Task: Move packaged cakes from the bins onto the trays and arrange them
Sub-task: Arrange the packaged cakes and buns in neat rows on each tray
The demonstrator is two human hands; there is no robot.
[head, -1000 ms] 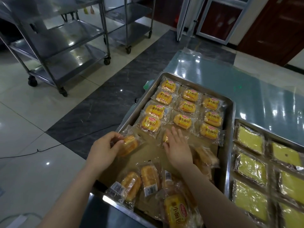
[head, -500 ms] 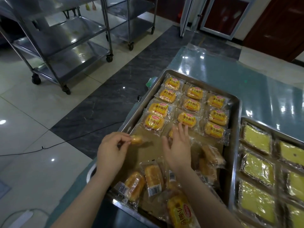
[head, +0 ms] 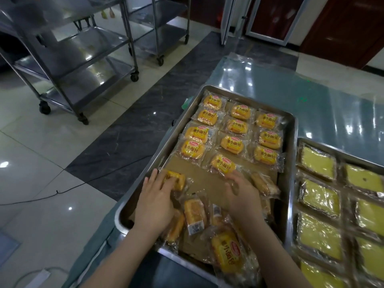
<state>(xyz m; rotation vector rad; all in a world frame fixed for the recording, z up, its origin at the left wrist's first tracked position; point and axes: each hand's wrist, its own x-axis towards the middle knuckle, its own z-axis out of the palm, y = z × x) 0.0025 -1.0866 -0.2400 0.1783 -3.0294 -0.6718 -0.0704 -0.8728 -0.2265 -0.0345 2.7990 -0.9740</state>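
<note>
A steel tray [head: 292, 142] lined with brown paper holds rows of yellow packaged cakes [head: 231, 144] across its far half. Several loose packaged cakes [head: 195, 215] lie jumbled at the near end. My left hand [head: 154, 201] holds one packaged cake [head: 177, 179] by its end, low over the paper near the tray's left rim. My right hand [head: 242, 196] hovers over the middle of the tray with relaxed fingers. Its fingertips reach the wrapper edge of the nearest cake in the middle row [head: 223, 164], which lies flat and slightly askew.
A second tray [head: 299, 142] with flat yellow wrapped cakes [head: 318, 163] butts against the right side. Both trays rest on a glossy teal table [head: 270, 84]. Wheeled steel racks [head: 83, 65] stand on the tiled floor at the left, and a cable [head: 62, 190] runs across the floor.
My right hand has drawn back, uncovering a cake laid in the middle row. My left hand has lowered its cake toward the paper near the left rim. The camera has shifted.
</note>
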